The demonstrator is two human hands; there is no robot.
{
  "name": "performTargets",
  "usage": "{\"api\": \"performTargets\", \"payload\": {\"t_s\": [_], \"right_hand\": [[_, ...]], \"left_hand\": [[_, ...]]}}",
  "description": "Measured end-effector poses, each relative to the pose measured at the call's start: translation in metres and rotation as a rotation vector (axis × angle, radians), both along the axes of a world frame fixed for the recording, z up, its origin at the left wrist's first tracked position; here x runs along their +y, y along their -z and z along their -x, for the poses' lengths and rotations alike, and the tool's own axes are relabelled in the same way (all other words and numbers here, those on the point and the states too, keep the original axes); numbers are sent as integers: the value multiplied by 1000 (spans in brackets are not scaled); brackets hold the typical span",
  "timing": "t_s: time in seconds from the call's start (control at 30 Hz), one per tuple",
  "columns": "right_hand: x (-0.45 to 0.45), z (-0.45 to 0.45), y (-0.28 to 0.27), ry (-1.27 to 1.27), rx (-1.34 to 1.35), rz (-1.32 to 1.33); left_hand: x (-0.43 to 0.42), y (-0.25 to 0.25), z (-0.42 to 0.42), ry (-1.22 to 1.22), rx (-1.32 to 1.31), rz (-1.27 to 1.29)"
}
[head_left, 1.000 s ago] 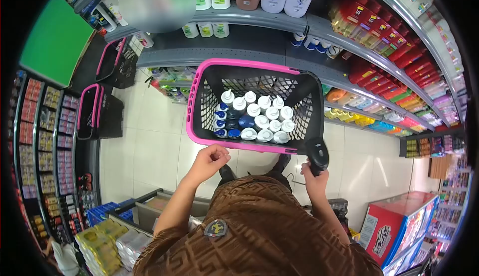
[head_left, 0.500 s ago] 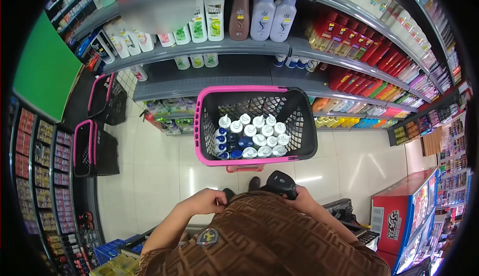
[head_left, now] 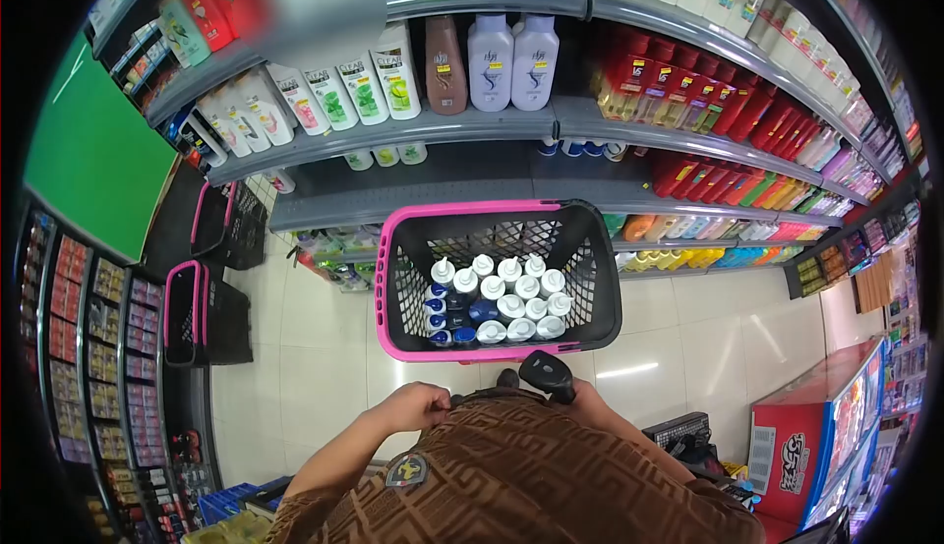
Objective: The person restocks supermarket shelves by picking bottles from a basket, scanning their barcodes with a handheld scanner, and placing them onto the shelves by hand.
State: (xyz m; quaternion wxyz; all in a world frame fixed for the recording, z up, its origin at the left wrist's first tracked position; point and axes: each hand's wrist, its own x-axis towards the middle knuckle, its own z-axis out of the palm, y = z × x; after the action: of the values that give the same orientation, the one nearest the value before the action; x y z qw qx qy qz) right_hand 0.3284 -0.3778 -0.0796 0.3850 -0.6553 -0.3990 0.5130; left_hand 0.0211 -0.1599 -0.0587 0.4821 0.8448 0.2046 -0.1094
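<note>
Pointing its head toward the near rim of the basket (head_left: 383, 279), a black handheld scanner (head_left: 548, 375) was low before the person's belly, clamped in the right hand (head_left: 584, 406); whether scanner and rim touched, I could not tell. The basket stood just beyond, pump bottles (head_left: 511, 305) packed upright inside it, most white-topped, a few blue-topped at its near left corner. Handling the scanner well called, I judged, for a firm wrap around the grip, an easy wrist, and the head kept clear of the rim so nothing knocked. The left hand (head_left: 418, 406) was near the brown shirt (head_left: 531, 456), fingers bent inward, though I could not tell whether they met or pinched anything; it was best kept from crossing the scanner's head. Past the basket rose a grey shelf (head_left: 393, 131) carrying lilac bottles (head_left: 491, 62). Two spare baskets (head_left: 229, 318) stood away to the left, and a red cabinet (head_left: 779, 495) to the right.
</note>
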Motion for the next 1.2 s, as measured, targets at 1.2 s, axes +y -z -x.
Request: {"api": "performTargets", "payload": {"t_s": [1.2], "right_hand": [[126,172,-16,112,113,440]], "left_hand": [[185,25,133,77,-5,271]]}}
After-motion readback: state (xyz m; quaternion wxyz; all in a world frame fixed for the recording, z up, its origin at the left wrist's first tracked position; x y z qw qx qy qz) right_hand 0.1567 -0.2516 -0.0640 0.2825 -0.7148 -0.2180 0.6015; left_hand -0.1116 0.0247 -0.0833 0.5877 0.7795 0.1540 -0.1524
